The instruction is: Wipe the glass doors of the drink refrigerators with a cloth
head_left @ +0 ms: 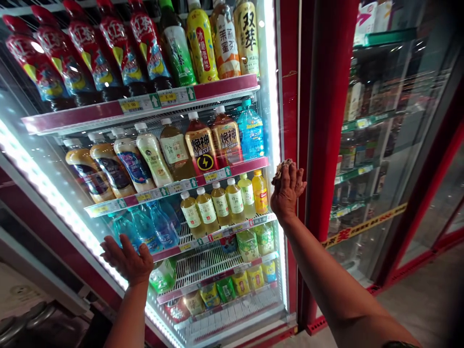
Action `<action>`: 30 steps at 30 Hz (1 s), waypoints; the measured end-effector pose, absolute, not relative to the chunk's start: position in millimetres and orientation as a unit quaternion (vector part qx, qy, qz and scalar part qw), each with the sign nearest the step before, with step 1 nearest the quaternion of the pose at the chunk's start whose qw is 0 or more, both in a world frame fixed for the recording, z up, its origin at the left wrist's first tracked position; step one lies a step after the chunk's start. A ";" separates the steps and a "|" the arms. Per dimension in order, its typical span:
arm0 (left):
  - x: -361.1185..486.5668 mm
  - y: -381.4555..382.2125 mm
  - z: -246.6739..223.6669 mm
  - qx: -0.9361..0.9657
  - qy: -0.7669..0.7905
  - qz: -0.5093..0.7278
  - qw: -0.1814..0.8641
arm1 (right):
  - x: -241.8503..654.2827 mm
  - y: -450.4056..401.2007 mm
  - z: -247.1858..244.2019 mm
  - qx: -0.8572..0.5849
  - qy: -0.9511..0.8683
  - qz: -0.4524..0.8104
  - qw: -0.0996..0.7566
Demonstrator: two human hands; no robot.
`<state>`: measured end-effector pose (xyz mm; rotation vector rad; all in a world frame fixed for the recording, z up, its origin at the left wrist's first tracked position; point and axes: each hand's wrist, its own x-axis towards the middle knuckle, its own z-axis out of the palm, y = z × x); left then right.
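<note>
Here's the crumpled cloth (278, 174), bunched up at the right edge of the lit drinks cooler, and the right hand (286, 195) is closed over it, fingers bent across the wad and pointing upward. The forearm reaches in long from the lower right. Just beside the hand stands the cooler's dark red frame (290, 106), with a bright light strip (274, 92) running down the near side.

Over to the left hand (130, 261) — nothing in it, fingers spread well apart, palm toward the cooler in front of the blue bottles (162, 224); whether it touches the glass, I cannot tell. A second light strip (27, 157) slants down past it.

Now the shelves, tilted across the view! Up top, five bottles with red labels (85, 48) line up, then a green bottle (178, 48), a yellow bottle (203, 46) and two more. One level down, a bright blue bottle (251, 130) closes the row on the right. Below that, small pale-labelled bottles (222, 203) stand beside an orange-yellow bottle (260, 191).

Farther right — another cooler, its glass crossed by a yellow strip (366, 224) with red lettering, green-edged shelves (369, 120) showing behind.
</note>
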<state>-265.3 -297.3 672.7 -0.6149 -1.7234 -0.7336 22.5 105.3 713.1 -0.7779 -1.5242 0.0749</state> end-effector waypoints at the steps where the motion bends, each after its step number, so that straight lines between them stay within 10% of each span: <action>1: -265.2 -297.4 672.7 -0.261 -0.730 -0.308 0.552 | 23.2 107.6 713.0 -0.340 -0.673 0.033 0.656; 30: -270.2 -295.6 666.8 -0.270 -0.702 -0.335 0.567 | 38.5 115.6 752.6 -0.250 -0.753 -0.062 0.605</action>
